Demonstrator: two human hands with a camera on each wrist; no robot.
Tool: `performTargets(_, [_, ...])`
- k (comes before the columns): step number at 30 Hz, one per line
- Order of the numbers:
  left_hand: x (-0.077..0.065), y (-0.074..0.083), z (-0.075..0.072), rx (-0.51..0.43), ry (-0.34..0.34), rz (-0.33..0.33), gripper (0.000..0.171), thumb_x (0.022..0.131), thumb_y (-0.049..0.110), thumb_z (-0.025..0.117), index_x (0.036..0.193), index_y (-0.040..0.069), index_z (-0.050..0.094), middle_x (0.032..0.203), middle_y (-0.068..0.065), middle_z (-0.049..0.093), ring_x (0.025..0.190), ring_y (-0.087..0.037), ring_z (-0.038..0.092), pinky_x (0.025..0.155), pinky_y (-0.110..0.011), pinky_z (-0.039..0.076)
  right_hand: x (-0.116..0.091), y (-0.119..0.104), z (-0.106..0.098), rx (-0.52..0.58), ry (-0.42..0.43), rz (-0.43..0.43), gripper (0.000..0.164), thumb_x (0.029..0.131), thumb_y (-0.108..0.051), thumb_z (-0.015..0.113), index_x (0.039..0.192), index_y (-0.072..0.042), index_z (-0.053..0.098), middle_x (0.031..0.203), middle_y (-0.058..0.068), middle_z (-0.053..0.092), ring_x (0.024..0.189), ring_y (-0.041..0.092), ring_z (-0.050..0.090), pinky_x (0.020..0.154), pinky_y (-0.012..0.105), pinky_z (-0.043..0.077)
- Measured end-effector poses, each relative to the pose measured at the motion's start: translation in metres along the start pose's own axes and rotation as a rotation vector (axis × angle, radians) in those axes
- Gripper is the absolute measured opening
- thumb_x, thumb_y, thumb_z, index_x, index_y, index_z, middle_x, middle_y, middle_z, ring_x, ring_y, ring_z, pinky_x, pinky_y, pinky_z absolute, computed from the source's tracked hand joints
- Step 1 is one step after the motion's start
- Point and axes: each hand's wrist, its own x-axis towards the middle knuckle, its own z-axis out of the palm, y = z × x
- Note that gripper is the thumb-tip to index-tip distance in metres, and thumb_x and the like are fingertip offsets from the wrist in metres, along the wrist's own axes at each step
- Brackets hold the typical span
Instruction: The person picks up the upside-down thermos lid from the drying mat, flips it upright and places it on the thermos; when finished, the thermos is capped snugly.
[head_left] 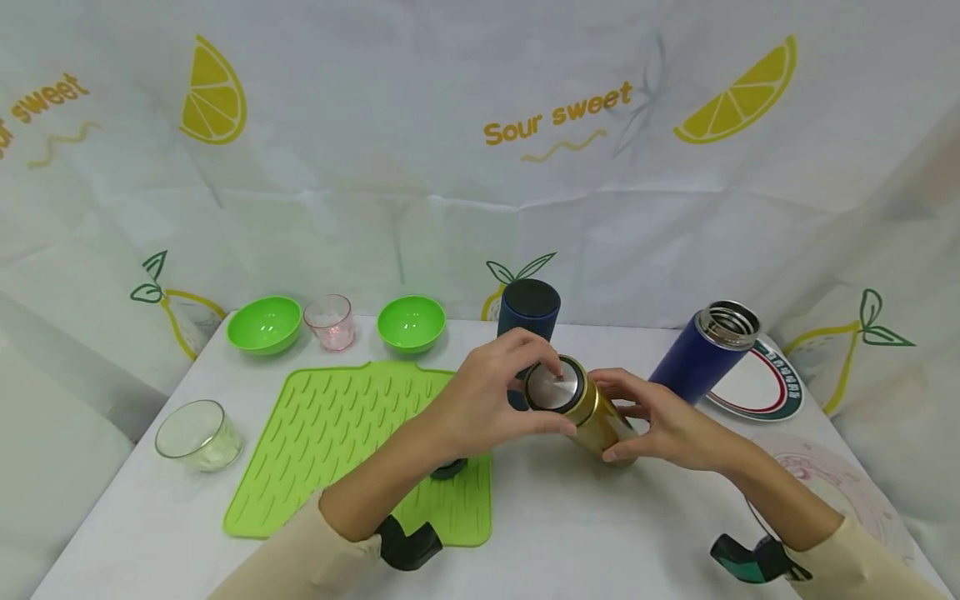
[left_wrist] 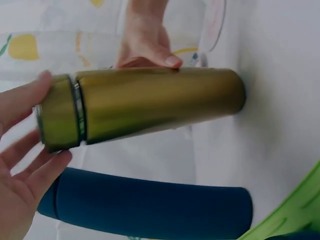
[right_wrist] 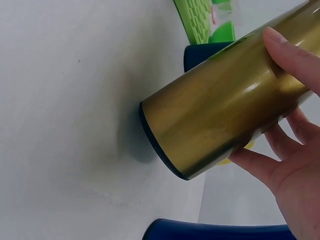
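A gold thermos (head_left: 603,423) with a steel-topped lid (head_left: 555,387) leans toward the left over the white table. My right hand (head_left: 663,421) grips its body, thumb on one side and fingers on the other. At the top, my left hand (head_left: 491,390) holds the lid between thumb and fingers. A black band (left_wrist: 80,111) shows between lid and body; whether the lid is loose I cannot tell. The base (right_wrist: 162,142) is close to the table, and contact is unclear. Behind the left hand stands a dark blue thermos (left_wrist: 155,202) with its lid on.
An uncapped blue thermos (head_left: 697,354) stands right, beside a dark-rimmed plate (head_left: 791,396) and a clear pink-patterned plate (head_left: 832,475). A green mat (head_left: 322,450) bears a dark round piece (head_left: 448,469). Green bowls (head_left: 264,325), a pink glass (head_left: 330,323) and a clear glass (head_left: 201,437) stand left.
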Motion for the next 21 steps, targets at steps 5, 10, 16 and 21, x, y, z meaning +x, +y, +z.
performTargets(5, [0.003,0.002,-0.01,0.015,-0.099,0.072,0.047,0.08,0.015,0.087,0.124,0.015,0.072,0.144,-0.004,0.063,0.135,-0.018,0.057,0.107,-0.027,0.052,-0.001,0.001,0.0,-0.001,-0.001,-0.005,0.085,0.079,-0.024,0.088,0.15,-0.018,0.043,0.148,0.011,0.055,0.133,0.003,0.056,0.103,0.055,0.053])
performTargets(10, [0.004,0.009,-0.013,0.175,-0.152,0.039,0.056,0.085,0.033,0.083,0.138,0.026,0.065,0.145,-0.002,0.056,0.126,-0.015,0.055,0.098,-0.028,0.054,-0.001,0.001,-0.001,0.011,-0.006,-0.01,0.084,0.079,-0.024,0.088,0.15,-0.019,0.043,0.148,0.01,0.054,0.129,-0.016,0.046,0.104,0.057,0.051])
performTargets(16, [0.005,0.015,-0.015,0.154,-0.213,0.064,0.056,0.088,0.017,0.08,0.14,0.027,0.063,0.149,0.0,0.053,0.135,-0.014,0.049,0.103,-0.027,0.051,-0.001,0.0,0.0,0.012,-0.014,-0.008,0.084,0.08,-0.024,0.088,0.15,-0.02,0.043,0.149,0.008,0.053,0.13,-0.014,0.047,0.106,0.056,0.05])
performTargets(21, [0.005,0.018,-0.014,0.208,-0.195,0.078,0.057,0.087,0.026,0.081,0.141,0.028,0.063,0.145,0.0,0.054,0.133,-0.015,0.049,0.102,-0.028,0.052,0.0,0.0,0.001,0.014,-0.013,-0.018,0.082,0.08,-0.023,0.088,0.149,-0.021,0.045,0.149,0.006,0.054,0.13,-0.013,0.048,0.105,0.055,0.051])
